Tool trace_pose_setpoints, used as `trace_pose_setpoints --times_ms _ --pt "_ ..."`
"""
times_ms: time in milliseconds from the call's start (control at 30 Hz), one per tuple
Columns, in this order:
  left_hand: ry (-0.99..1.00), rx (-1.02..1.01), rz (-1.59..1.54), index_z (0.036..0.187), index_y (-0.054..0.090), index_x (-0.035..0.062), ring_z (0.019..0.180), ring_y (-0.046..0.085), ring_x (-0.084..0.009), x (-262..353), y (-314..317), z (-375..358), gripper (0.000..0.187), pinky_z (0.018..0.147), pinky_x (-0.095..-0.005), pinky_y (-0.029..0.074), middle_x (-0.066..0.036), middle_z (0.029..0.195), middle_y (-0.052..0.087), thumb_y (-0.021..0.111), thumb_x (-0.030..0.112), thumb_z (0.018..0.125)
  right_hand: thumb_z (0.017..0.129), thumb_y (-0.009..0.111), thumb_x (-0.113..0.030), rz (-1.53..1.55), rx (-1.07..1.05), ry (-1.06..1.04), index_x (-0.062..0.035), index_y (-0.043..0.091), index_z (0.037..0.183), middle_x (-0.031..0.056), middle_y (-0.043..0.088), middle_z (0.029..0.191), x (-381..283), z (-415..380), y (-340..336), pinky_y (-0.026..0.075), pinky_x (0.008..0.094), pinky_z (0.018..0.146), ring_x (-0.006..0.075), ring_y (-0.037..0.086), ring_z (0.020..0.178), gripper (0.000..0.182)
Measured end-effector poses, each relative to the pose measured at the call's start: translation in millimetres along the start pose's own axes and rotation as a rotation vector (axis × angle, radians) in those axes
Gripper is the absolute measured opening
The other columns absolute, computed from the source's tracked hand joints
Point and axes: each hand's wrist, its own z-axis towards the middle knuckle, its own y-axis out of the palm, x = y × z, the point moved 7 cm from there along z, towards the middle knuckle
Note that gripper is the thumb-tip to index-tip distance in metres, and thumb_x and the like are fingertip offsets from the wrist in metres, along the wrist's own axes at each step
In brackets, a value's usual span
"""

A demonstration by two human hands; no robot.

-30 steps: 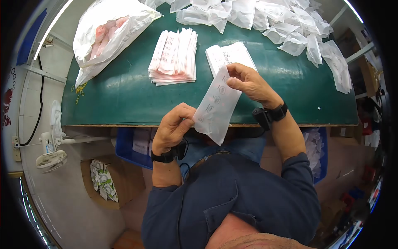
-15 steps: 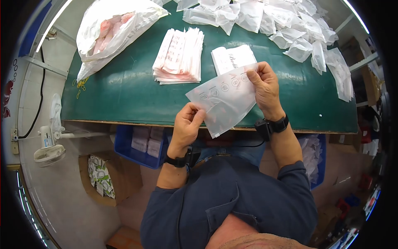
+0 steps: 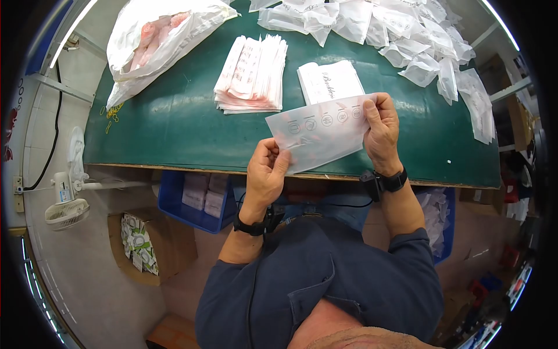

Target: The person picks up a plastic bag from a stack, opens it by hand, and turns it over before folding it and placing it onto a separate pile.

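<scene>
A translucent white bag with a row of printed round symbols is stretched between my two hands above the table's front edge. My left hand pinches its lower left side. The upper right corner is held by my right hand, thumb on top. Just behind the bag lies a small stack of white printed cards, its front part covered. To the left of that is a thick fanned stack of white and pink printed sheets.
A white sack with pink items stands at the green table's back left, near yellow bands. Many translucent bags are heaped back right. Below are blue bins, a carton and a fan.
The bag has turned to lie more level, its lower end swinging up. My right hand has shifted slightly right and down; both hands keep their hold.
</scene>
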Motion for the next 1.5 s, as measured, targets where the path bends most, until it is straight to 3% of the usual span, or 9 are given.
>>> trace_pose_setpoints --times_ms 67,167,200,300,700,867,1100,1267,1500 --pt "0.019 -0.001 0.045 0.115 0.058 -0.0011 0.085 0.057 -0.0083 8 -5 2 0.019 0.079 -0.0229 0.049 -0.002 0.098 0.063 0.06 0.013 0.102 0.101 0.063 -0.016 -0.03 0.002 -0.001 -0.0049 0.058 0.103 -0.001 0.063 0.092 -21 6 11 0.046 0.0205 0.077 0.0069 0.057 0.081 0.012" --pt "0.035 -0.007 0.126 0.113 0.06 -0.0007 0.08 0.058 -0.0106 19 -5 1 0.017 0.075 -0.0242 0.049 -0.004 0.094 0.063 0.061 0.012 0.101 0.096 0.069 -0.017 -1.015 -0.088 -0.645 -0.0037 0.06 0.095 0.0025 0.061 0.082 -92 3 53 0.045 0.0246 0.07 0.014 0.058 0.073 0.016" --pt "0.116 -0.05 0.219 0.11 0.061 -0.0004 0.077 0.057 -0.0127 29 2 3 0.016 0.073 -0.0254 0.049 -0.005 0.092 0.063 0.063 0.012 0.101 0.096 0.069 -0.017 -1.019 -0.083 -0.64 -0.0037 0.06 0.095 0.0025 0.061 0.082 -92 1 56 0.045 0.0246 0.07 0.014 0.058 0.073 0.016" --pt "0.286 -0.161 0.404 0.105 0.064 0.0002 0.072 0.057 -0.0167 44 18 6 0.014 0.069 -0.0278 0.048 -0.008 0.087 0.062 0.065 0.013 0.099 0.091 0.074 -0.018 -1.026 -0.705 -0.401 -0.0024 0.06 0.086 0.0055 0.059 0.074 -59 -11 87 0.044 0.0295 0.061 0.0206 0.054 0.064 0.021" --pt "0.289 0.013 0.469 0.097 0.064 0.0006 0.077 0.051 -0.008 32 -27 10 0.019 0.071 -0.0219 0.043 0.002 0.083 0.057 0.062 0.019 0.103 0.091 0.075 -0.016 -0.668 -0.535 0.014 -0.0017 0.062 0.086 0.0027 0.055 0.068 -36 -1 64 0.04 0.0275 0.055 0.0087 0.047 0.06 0.02" --pt "0.272 0.176 0.389 0.097 0.063 0.0014 0.078 0.048 -0.0068 25 -58 14 0.021 0.07 -0.0214 0.042 0.004 0.083 0.056 0.06 0.021 0.104 0.093 0.073 -0.016 -0.726 -0.576 0.05 -0.0017 0.063 0.091 0.0004 0.058 0.07 -15 -9 46 0.042 0.0258 0.056 0.008 0.048 0.062 0.018" --pt "0.228 0.28 0.284 0.1 0.062 0.002 0.076 0.044 -0.0036 11 -72 12 0.023 0.068 -0.0182 0.039 0.005 0.086 0.055 0.057 0.023 0.106 0.097 0.069 -0.016 -0.417 -0.406 0.411 0.0 0.064 0.096 -0.0019 0.061 0.076 12 -19 18 0.047 0.0229 0.063 0.008 0.055 0.067 0.017" --pt "0.19 0.303 0.202 0.1 0.061 0.0028 0.074 0.041 -0.002 -1 -74 13 0.023 0.066 -0.0171 0.037 0.006 0.084 0.053 0.057 0.024 0.106 0.098 0.067 -0.015 -0.059 -0.181 0.319 0.0008 0.064 0.098 -0.0007 0.063 0.078 16 -17 27 0.046 0.0211 0.06 0.0065 0.056 0.066 0.016" --pt "0.137 0.316 0.124 0.102 0.06 0.0034 0.071 0.04 -0.0028 -4 -79 9 0.025 0.062 -0.018 0.036 0.006 0.082 0.051 0.058 0.028 0.105 0.1 0.065 -0.016 -0.509 -0.396 0.213 0.0019 0.065 0.102 0.0013 0.067 0.081 24 -22 26 0.047 0.0227 0.056 0.005 0.056 0.065 0.018"
